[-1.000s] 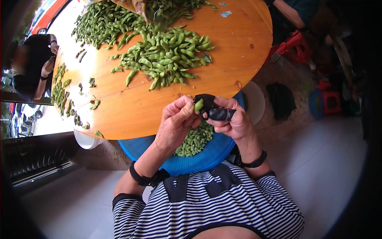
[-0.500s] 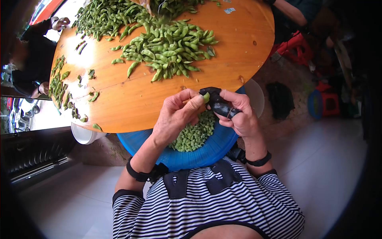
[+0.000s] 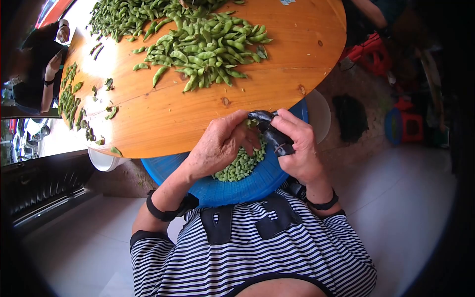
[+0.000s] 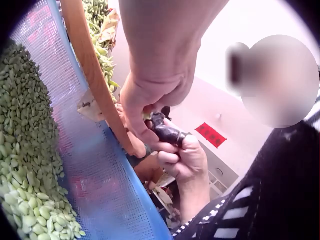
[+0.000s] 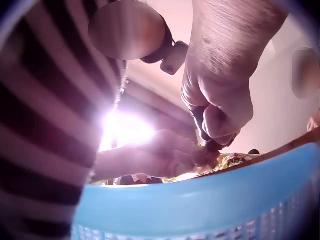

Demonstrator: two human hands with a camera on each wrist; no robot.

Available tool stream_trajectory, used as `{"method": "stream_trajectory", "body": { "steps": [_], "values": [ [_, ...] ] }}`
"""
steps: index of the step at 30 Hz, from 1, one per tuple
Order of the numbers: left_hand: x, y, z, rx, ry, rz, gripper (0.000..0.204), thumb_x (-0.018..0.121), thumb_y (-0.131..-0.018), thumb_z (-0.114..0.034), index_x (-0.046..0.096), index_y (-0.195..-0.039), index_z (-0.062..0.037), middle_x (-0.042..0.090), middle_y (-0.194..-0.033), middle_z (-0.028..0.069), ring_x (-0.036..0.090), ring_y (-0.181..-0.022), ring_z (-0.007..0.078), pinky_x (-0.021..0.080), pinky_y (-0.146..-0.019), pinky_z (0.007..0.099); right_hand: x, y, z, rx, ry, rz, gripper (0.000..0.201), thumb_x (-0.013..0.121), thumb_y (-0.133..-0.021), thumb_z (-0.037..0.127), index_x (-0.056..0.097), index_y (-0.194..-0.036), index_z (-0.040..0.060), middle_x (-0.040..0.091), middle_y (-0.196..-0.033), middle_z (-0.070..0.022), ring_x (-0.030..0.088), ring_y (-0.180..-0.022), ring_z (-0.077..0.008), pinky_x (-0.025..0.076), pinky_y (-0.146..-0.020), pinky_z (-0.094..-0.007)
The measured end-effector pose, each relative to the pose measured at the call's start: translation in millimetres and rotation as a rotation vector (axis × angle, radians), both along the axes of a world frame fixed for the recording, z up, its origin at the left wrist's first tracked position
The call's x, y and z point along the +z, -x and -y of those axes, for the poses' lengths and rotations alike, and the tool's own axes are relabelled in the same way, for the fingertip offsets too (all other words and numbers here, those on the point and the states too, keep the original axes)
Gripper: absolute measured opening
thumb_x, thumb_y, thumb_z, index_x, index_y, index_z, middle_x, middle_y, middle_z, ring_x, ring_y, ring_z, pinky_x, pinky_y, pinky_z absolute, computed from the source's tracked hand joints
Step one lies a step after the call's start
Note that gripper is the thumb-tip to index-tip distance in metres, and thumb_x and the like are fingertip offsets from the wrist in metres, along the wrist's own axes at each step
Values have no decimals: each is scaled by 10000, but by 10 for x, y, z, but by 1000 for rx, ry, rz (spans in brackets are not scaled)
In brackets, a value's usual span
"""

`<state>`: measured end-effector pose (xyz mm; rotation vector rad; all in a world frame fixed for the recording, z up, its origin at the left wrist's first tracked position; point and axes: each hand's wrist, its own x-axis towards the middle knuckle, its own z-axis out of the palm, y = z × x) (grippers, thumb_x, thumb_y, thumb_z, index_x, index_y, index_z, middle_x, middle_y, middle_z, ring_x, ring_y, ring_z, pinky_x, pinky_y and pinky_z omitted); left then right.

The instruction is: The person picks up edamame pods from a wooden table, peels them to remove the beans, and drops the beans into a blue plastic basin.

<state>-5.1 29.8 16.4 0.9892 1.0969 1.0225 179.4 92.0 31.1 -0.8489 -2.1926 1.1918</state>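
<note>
Over the blue basket, the left hand and right hand meet at their fingertips. The left pinches a green pod, mostly hidden by the fingers; a bit of the pod shows in the left wrist view. Black wraps cover the thumb and a finger of the right hand, which pinches the pod's other side. Shelled beans lie in the basket below. In the right wrist view the right hand has its fingers curled, hiding the contact.
A round wooden table carries a near heap of pods, a larger heap behind, and scattered pods at left. White buckets stand under its edge. Another person's arms are at the far left; red stools stand at right.
The pod, which stood out between the fingertips, is now mostly covered. The left hand has turned over and its fingers reach under the right's wrapped fingers. The view has shifted slightly.
</note>
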Motion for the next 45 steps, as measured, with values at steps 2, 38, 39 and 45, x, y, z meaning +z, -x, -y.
{"method": "stream_trajectory", "body": {
  "steps": [2,38,39,45],
  "values": [
    [-89,-18,2,-11,-51,-62,233,406,-893,28,505,-1104,49,673,-843,153,664,-767,174,524,-686,314,-3,62,109,-71,-112,-35,407,574,-601,-127,578,-1004,-74,492,-841,-141,564,-755,-274,451,-649,-318],
    [230,413,-859,-68,-790,-1433,200,646,-684,-5,666,-882,-26,565,-849,76,513,-865,253,466,-773,335,-109,-1101,-466,-723,-336,29,190,524,-850,-22,608,-1019,-31,676,-893,-111,630,-801,-200,483,-756,-297],
    [195,435,-844,-71,-792,-1430,200,646,-684,-5,666,-882,-26,565,-849,76,513,-865,253,466,-773,335,-85,-1039,-465,-668,-341,41,176,524,-849,-21,607,-1004,-31,673,-884,-115,631,-792,-202,483,-749,-296],
    [86,356,-856,-61,-721,-1500,224,664,-702,-33,652,-925,-42,540,-898,64,505,-899,265,456,-787,355,-13,-658,-450,-499,-355,29,201,542,-800,-44,606,-990,-25,663,-849,-140,652,-772,-246,491,-707,-312]
  ]
}}
